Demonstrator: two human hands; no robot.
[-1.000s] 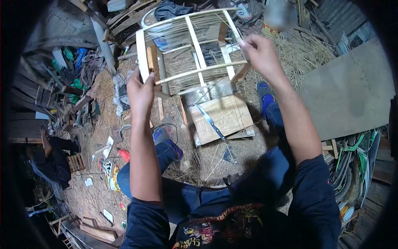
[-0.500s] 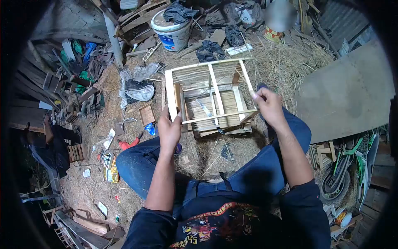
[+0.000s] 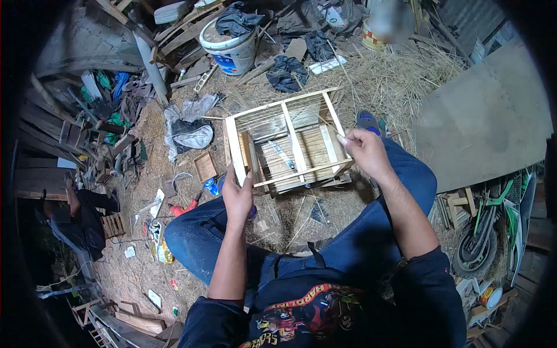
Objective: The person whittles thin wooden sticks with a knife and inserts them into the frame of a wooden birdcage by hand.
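Observation:
A small wooden cage (image 3: 294, 142) with thin slat bars and pale frame strips stands tilted on the ground between my legs. My left hand (image 3: 237, 196) is closed around the near end of its wide left strip, thumb on the inner side. My right hand (image 3: 368, 153) pinches the right side of the frame at the near corner, with thumb and forefinger together. Whether a thin stick is also between those fingers, I cannot tell. Through the bars, a long pale blade-like piece (image 3: 282, 155) shows inside the cage.
Straw covers the ground. To the left lie a small wooden box (image 3: 205, 166), a red tool (image 3: 184, 207) and plastic bags (image 3: 193, 134). A bucket (image 3: 229, 49) stands at the back; a flat board (image 3: 481, 122) and motorbike (image 3: 478, 243) are right. Another person (image 3: 87, 214) sits far left.
The cage has shifted slightly left in view and turned a little, its right side higher. My right hand has moved slightly left with it. My left hand keeps its hold.

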